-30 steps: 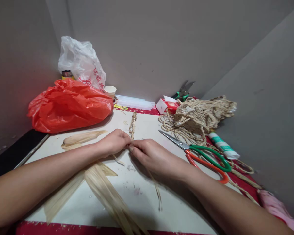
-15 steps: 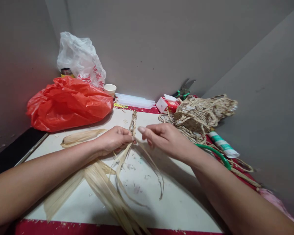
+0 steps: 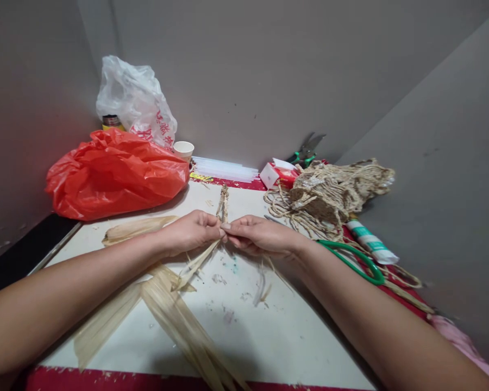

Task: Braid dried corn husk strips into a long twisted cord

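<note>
Both hands meet over the middle of the white board, at the near end of a thin braided cord [image 3: 224, 202] of dried corn husk. My left hand [image 3: 195, 231] is closed, pinching the cord where its loose strands begin. Right beside it, my right hand [image 3: 261, 233] is closed too, thumb and fingertips on a husk strand at the same spot. One loose husk strip [image 3: 198, 265] hangs below the left fingers, and thin strand ends, blurred, trail beneath the right hand. Wide flat corn husks [image 3: 179, 315] lie under and in front of my left forearm.
A red plastic bag [image 3: 120, 176], a white plastic bag [image 3: 136, 100] and a paper cup [image 3: 183, 150] stand at back left. At right lie a bundle of braided cord [image 3: 338, 190], green-handled scissors [image 3: 375, 274], pruning shears [image 3: 307, 149] and a tissue pack [image 3: 279, 174].
My right hand has moved left and closed on a strand beside my left hand. The loose strands have swung apart, some to the right. My left hand keeps its pinch.
</note>
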A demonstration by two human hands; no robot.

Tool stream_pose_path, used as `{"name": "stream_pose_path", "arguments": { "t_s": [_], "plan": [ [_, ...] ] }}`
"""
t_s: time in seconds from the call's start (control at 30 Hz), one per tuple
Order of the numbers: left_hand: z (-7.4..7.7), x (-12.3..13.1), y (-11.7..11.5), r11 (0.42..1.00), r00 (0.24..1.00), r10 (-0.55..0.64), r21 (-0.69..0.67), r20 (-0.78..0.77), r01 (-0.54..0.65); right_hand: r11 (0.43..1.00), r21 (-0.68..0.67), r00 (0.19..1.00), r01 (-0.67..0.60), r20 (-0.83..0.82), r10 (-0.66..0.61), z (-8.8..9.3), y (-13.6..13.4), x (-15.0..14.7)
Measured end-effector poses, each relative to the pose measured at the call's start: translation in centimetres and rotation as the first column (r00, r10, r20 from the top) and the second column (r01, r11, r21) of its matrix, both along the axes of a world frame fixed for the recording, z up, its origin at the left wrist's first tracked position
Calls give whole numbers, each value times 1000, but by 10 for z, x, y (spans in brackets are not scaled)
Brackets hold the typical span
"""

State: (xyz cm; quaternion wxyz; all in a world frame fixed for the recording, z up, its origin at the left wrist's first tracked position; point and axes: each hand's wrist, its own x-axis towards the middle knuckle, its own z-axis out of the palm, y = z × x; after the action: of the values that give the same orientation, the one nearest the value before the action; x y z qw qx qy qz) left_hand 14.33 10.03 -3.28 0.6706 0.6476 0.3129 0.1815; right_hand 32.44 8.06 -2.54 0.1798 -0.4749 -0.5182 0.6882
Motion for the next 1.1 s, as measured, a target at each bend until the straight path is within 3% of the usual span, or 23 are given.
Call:
{"name": "stream_pose_path", "arguments": {
  "t_s": [0.13, 0.27, 0.33, 0.47, 0.57, 0.63, 0.73, 0.87, 0.93, 0.97, 1.03, 1.1],
  "plan": [
    [1, -4, 6, 981, 993, 36, 194, -113, -14, 993, -101, 991, 61, -115, -72, -5, -1, -3],
    [10, -12, 9, 932, 952, 9, 348, -305, 102, 971, -126, 967, 205, -127, -221, -9, -6, -13],
    [19, -14, 5, 864, 908, 80, 484, -411, 143, 952, -139, 949, 271, -125, -289, -10, -9, -19],
    [30, -9, -15, 651, 776, 283, 707, -564, 276, 918, -150, 901, 368, -186, -391, -12, -16, -28],
    [25, -2, -29, 532, 688, 336, 732, -643, 425, 897, -157, 866, 412, -238, -440, -15, -22, -33],
    [18, 3, -34, 485, 657, 341, 724, -672, 490, 885, -163, 855, 436, -232, -464, -17, -24, -35],
    [13, 6, -42, 456, 661, 318, 721, -679, 521, 877, -154, 852, 455, -214, -479, -16, -25, -36],
    [29, 3, -51, 479, 699, 136, 665, -702, 573, 891, -159, 864, 424, -225, -451, -12, -22, -32],
    [40, -2, -48, 544, 749, 58, 650, -660, 531, 900, -156, 865, 408, -248, -435, -11, -19, -29],
    [44, -4, -43, 587, 793, 84, 673, -603, 450, 905, -150, 865, 398, -267, -424, -11, -18, -27],
    [44, -7, -28, 634, 872, 269, 757, -409, 160, 918, -143, 870, 369, -295, -395, -11, -17, -25],
    [35, -8, -12, 661, 884, 416, 738, -212, -134, 930, -139, 882, 341, -296, -367, -10, -17, -25]
  ]
}}
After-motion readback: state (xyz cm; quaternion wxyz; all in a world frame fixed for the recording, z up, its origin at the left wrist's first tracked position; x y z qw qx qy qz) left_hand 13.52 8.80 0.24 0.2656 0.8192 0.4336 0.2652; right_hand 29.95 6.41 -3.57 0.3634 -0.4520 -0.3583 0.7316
